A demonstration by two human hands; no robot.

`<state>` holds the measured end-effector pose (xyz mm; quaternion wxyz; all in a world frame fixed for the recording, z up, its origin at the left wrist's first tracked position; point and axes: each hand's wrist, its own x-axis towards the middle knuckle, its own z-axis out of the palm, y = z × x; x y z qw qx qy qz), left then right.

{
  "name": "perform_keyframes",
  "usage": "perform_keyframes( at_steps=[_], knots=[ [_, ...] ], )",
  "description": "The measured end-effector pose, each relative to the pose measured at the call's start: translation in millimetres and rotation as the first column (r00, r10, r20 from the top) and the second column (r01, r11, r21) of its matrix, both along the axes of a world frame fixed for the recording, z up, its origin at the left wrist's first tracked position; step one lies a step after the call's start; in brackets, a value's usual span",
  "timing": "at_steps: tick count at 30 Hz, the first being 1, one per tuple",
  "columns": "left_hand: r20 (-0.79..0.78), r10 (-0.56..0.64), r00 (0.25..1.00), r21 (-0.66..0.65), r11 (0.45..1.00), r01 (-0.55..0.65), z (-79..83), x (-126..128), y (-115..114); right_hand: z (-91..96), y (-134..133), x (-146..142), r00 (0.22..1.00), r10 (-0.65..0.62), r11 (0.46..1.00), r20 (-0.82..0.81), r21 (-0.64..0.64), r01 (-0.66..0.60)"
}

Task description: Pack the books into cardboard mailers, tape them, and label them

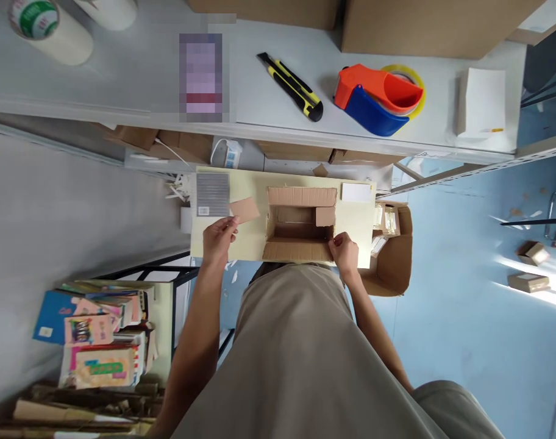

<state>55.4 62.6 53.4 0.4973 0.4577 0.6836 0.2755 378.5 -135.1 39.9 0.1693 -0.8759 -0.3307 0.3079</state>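
An open brown cardboard box stands on a pale yellow board in front of me, its flaps spread outward. My left hand pinches the box's left flap, which sticks out to the left. My right hand is closed on the near right corner of the box. A grey patterned packet lies on the board just beyond my left hand. A white card rests at the board's far right.
On the grey shelf above lie a yellow-black utility knife, an orange-blue tape dispenser, a white pad and tape rolls. Stacked books sit lower left. An open carton stands right of the board.
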Motion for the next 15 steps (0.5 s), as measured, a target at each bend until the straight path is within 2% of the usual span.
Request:
perform_keyframes(
  at_steps=[3, 6, 10, 15],
  knots=[
    [0.179, -0.114, 0.977, -0.026, 0.992, 0.121, 27.2, 29.7, -13.0, -0.2, 2.4, 2.3, 1.000, 0.012, 1.000, -0.013, 0.013, -0.012],
    [0.246, -0.187, 0.951, -0.038, 0.979, 0.202, 40.6, 64.0, -15.2, 1.6, 5.7, 4.2, 1.000, 0.026, 1.000, -0.013, 0.015, -0.025],
    [0.263, -0.273, 0.925, -0.030, 0.956, 0.291, 44.6, 92.8, -11.8, 5.2, 6.8, 4.0, 0.999, 0.050, 0.999, -0.014, -0.006, -0.050],
    [0.242, -0.310, 0.919, -0.014, 0.946, 0.323, 43.7, 106.1, -10.4, 13.2, 6.3, 13.6, 0.998, 0.052, 0.998, -0.027, 0.033, -0.051]
  ],
)
